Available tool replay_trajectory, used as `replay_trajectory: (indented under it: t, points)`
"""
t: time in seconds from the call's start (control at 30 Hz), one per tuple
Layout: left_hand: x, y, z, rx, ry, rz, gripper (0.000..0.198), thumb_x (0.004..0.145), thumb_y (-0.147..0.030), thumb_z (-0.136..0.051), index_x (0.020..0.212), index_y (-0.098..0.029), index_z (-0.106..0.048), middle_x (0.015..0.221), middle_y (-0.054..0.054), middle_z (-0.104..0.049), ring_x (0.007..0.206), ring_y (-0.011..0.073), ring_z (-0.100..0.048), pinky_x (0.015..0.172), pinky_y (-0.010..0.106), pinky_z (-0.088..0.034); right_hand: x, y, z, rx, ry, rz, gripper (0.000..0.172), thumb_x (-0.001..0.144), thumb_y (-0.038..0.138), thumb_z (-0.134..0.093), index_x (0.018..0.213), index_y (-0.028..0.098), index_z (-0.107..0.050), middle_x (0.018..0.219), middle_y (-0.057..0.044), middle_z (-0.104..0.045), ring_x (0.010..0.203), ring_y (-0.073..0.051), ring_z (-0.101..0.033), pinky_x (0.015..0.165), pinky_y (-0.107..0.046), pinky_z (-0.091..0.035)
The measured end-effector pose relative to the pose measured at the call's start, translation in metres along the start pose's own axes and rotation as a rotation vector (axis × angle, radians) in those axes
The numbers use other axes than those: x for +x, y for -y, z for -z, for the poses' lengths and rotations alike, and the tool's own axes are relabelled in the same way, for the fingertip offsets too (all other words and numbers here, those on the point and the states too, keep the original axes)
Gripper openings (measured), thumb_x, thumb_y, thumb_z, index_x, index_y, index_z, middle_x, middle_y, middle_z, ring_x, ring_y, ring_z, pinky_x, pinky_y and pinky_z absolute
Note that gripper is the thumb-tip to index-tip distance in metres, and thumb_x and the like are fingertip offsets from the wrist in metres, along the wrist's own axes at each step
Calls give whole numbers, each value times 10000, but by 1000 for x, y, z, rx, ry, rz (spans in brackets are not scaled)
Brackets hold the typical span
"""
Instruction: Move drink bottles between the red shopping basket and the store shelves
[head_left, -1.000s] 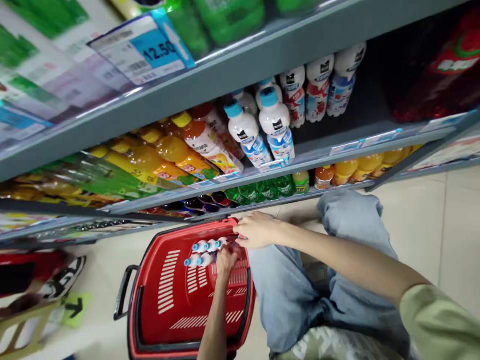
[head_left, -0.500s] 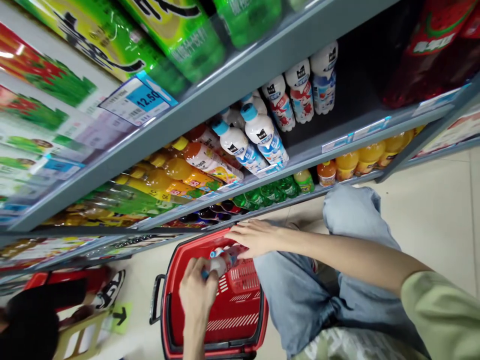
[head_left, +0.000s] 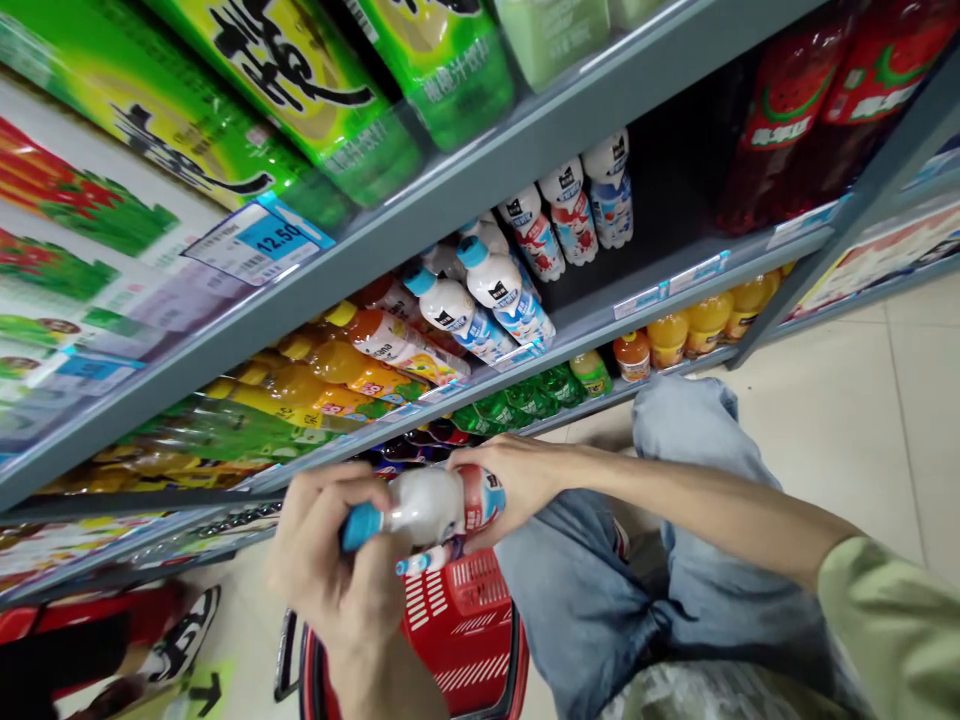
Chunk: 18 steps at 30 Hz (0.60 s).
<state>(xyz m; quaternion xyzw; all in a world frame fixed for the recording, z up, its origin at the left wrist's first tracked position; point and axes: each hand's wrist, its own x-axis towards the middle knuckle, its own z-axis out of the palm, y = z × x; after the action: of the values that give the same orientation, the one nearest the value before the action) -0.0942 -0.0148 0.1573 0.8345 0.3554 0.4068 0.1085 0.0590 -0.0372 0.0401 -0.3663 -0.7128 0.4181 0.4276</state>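
Note:
A white plastic drink bottle [head_left: 426, 507] with a blue cap and a red-and-blue label lies on its side above the basket. My left hand [head_left: 341, 560] has its fingers closed around the cap end. My right hand [head_left: 517, 485] grips the label end, with its thumb and fingers on either side. Below them stands a red shopping basket [head_left: 480, 665], partly hidden by my left hand and forearm. A smaller-looking blue-capped bottle [head_left: 426, 562] shows inside it, just under the held bottle.
Matching white bottles [head_left: 499, 290] stand on the shelf [head_left: 592, 305] ahead, beside red watermelon-drink bottles [head_left: 795, 110]. Green cartons and bottles [head_left: 277, 90] fill the upper shelf. Juice bottles [head_left: 686, 325] line the bottom. Another person's shoe [head_left: 184, 630] is at lower left.
Both hands now hold the bottle, raised out of the basket toward me and turned level. Before, my left hand held its cap down in the basket. The view has shifted slightly.

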Motion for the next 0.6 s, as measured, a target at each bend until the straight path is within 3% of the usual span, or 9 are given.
replay_trajectory:
  t: [0.1,0.17,0.23,0.3,0.4,0.47,0.6]
  points:
    - [8,18,-35,-351,-235,79,212,660,-294,-558,834,-238,-667,879,33,-622,892,239,-566,817,382,-452,-9,9,13,176,-86,-81,660,648,536,-851,1149,177,-616,906,-12,-723,784,-177,-671,695,-246,-483]
    - [-1,28,-64,-626,-304,250,358,713,-395,-607,1034,-247,-663,1009,25,-671,986,235,-610,820,345,-495,-12,11,19,290,-177,-96,592,691,519,-830,1130,180,-624,930,-5,-722,804,-169,-664,702,-242,-484]
    - [-21,33,-94,-805,-232,491,475,818,-579,-549,1152,-250,-630,1078,40,-694,1010,232,-647,845,337,-527,-15,10,25,345,-306,-110,554,722,508,-812,1126,180,-624,936,-4,-721,820,-170,-660,712,-248,-486]
    - [-47,36,-121,-852,-108,611,597,827,-694,-535,1206,-240,-619,1102,66,-700,1026,241,-670,884,351,-542,-17,8,32,366,-469,-138,546,757,517,-782,1149,176,-614,974,-21,-723,849,-178,-657,746,-266,-498]
    - [-82,37,-147,-892,276,598,782,806,-877,-378,1242,-279,-628,1077,99,-718,1033,284,-685,864,416,-562,-18,6,45,367,-697,-190,533,822,569,-706,1174,182,-603,1045,-48,-718,908,-191,-651,814,-302,-514]
    - [-94,36,-155,-841,420,538,811,811,-902,-290,1232,-307,-644,1008,110,-733,987,303,-690,827,449,-561,-19,4,51,357,-797,-216,493,864,601,-648,1132,189,-609,1005,-46,-709,894,-190,-646,819,-314,-519]
    - [-99,32,-158,-681,385,562,571,956,-679,-275,1238,-339,-637,914,92,-733,925,293,-678,801,455,-549,-18,-1,53,433,-860,-240,451,914,634,-562,1053,206,-597,928,-33,-678,856,-180,-638,772,-310,-536]
